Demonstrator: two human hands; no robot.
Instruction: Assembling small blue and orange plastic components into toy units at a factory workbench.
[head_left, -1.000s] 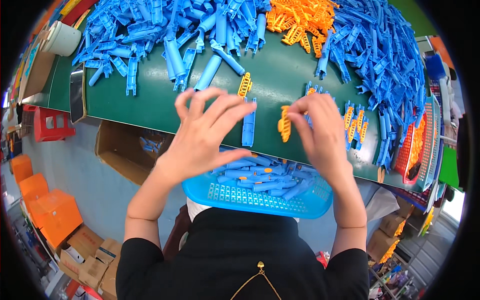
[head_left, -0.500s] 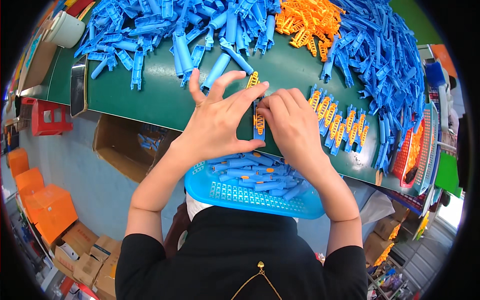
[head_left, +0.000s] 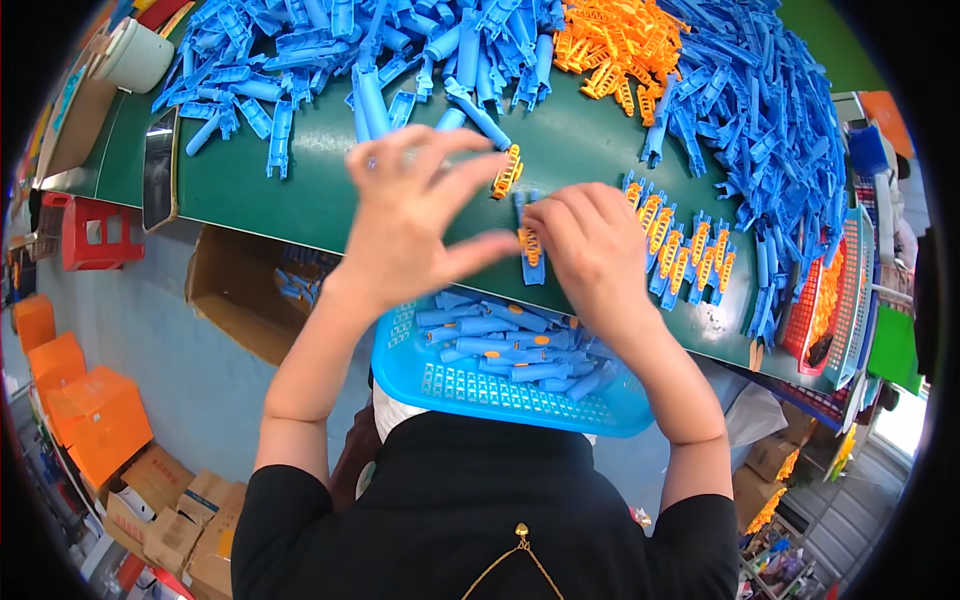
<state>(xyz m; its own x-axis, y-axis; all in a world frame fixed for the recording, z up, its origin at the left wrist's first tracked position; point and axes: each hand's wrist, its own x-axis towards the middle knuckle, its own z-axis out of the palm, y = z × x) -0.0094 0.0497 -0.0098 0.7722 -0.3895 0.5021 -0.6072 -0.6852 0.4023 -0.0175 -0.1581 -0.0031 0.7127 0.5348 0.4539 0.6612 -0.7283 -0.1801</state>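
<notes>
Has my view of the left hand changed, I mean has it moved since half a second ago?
Yes, to the left: judged against the dark phone-like slab, the left hand is now nearer to it.

The right hand (head_left: 592, 250) has its fingertips bunched at a narrow blue plastic half-shell (head_left: 534, 274) bearing an orange ladder-shaped plastic insert (head_left: 531, 248). The left hand (head_left: 400, 215) (blurred) spreads its fingers, thumb near that insert, index finger near a loose orange ladder-shaped piece (head_left: 508, 172). Right of the right hand lie filled blue shells (head_left: 669, 255); below both hands, a light-blue perforated plastic basket (head_left: 490, 408) holds blue pieces (head_left: 540, 350).
</notes>
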